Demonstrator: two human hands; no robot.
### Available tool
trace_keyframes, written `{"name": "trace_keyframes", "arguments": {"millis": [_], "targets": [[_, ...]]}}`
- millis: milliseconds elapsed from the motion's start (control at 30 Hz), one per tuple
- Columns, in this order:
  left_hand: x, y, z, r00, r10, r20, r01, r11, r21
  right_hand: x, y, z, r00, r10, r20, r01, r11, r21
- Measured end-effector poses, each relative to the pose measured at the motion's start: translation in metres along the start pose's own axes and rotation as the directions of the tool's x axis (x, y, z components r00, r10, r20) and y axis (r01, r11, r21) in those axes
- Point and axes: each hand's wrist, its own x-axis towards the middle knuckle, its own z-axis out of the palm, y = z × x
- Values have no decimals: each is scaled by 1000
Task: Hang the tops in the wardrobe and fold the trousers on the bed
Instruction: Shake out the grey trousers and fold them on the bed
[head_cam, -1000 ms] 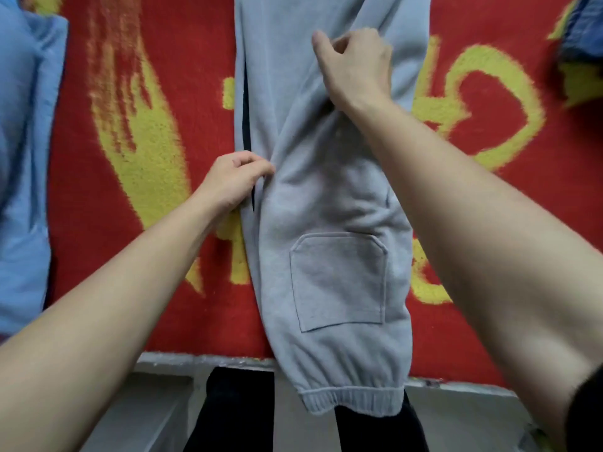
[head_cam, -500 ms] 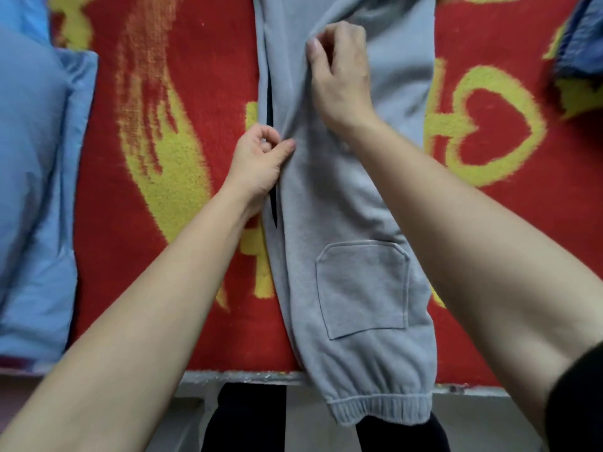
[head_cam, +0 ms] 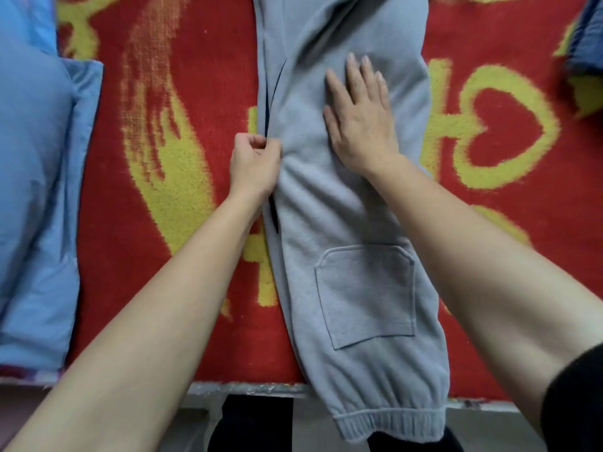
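Red bed cover [head_cam: 163,321] with big yellow shapes and a heart on it fills most of the head view, spread over the bed, whose pale edge [head_cam: 254,388] runs along the bottom. Grey trousers [head_cam: 342,216] lie lengthwise down the middle of it, and their ribbed elastic end [head_cam: 391,429] hangs just over the bed edge. You can see a patch pocket [head_cam: 365,295] facing up near that end. My left hand [head_cam: 254,161] is curled up and pinching the left edge of the trousers about halfway along, right by a thin dark gap in the fold. My right hand [head_cam: 359,119] is flat on top of the fabric further up, fingers straight and spread, pressing down, not gripping anything. Off to the left there's a blue pillow [head_cam: 36,190] lying on the cover, and a dark blue bit of cloth [head_cam: 584,37] pokes in at the top right corner, can't tell what it is
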Motion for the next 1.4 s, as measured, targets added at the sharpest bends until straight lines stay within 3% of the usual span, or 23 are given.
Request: {"name": "trace_keyframes", "arguments": {"millis": [100, 233, 300, 333, 400, 433, 467, 533, 600, 667, 700, 733, 767, 800, 833, 867, 900, 1000, 1100, 1200, 1300, 1400], "targets": [[3, -4, -1, 974, 227, -7, -213, 924, 317, -2, -1, 12, 998, 2, 57, 2, 997, -77], [1, -11, -6, 941, 319, -114, -242, 868, 433, -3, -9, 8, 972, 22, -232, -18, 1000, 19], [-4, -5, 0, 882, 450, -141, -340, 813, 472, -2, -1, 6, 938, 99, -332, -96, 995, 25], [-1, 1, 6, 825, 556, -104, -428, 734, 527, 0, 5, 5, 946, 146, -289, -145, 989, 23], [16, 15, 17, 694, 706, 140, -592, 449, 670, 5, 19, 5, 976, 189, -112, -193, 981, -31], [29, 21, 21, 674, 684, 280, -623, 323, 712, 7, 23, 6, 982, 184, -38, -186, 980, -64], [43, 26, 24, 695, 613, 375, -625, 258, 737, 8, 25, 7, 984, 177, 5, -176, 981, -78], [64, 24, 27, 766, 482, 426, -592, 271, 759, 10, 25, 7, 983, 181, 6, -181, 981, -72], [64, 20, 28, 783, 459, 420, -582, 303, 754, 18, 25, -1, 976, 204, -72, -205, 979, -18], [56, 21, 27, 788, 455, 415, -584, 338, 738, 36, 29, -15, 933, 309, -183, -273, 942, 197], [55, 25, 26, 796, 457, 397, -576, 366, 731, 52, 32, -24, 894, 414, -170, -330, 866, 374], [58, 31, 24, 803, 467, 370, -564, 395, 725, 71, 37, -33, 840, 534, -98, -394, 724, 565], [65, 40, 23, 809, 479, 340, -551, 417, 722, 90, 42, -44, 773, 634, 18, -429, 502, 751], [75, 52, 23, 816, 485, 315, -537, 435, 722, 106, 46, -56, 707, 686, 170, -422, 217, 880], [88, 65, 24, 823, 483, 297, -524, 448, 724, 119, 48, -65, 660, 685, 308, -372, -58, 926], [104, 79, 26, 830, 477, 289, -513, 451, 730, 130, 50, -71, 638, 663, 392, -304, -252, 919], [121, 94, 27, 835, 467, 291, -507, 445, 738, 140, 51, -76, 629, 659, 412, -250, -330, 910], [170, 119, 23, 853, 444, 273, -472, 434, 768, 165, 50, -89, 617, 712, 336, -95, -356, 930], [204, 109, 8, 937, 307, 165, -322, 579, 749, 191, 48, -94, 625, 671, 399, 116, -585, 803], [215, 87, 7, 958, 236, 164, -277, 608, 744, 208, 42, -91, 642, 623, 446, 136, -666, 734], [231, 79, 14, 949, 275, 153, -299, 637, 710, 231, 31, -93, 742, 598, 303, 109, -554, 826], [238, 74, 13, 947, 283, 149, -305, 660, 687, 262, 4, -97, 813, 582, 18, 176, -275, 945]]}}
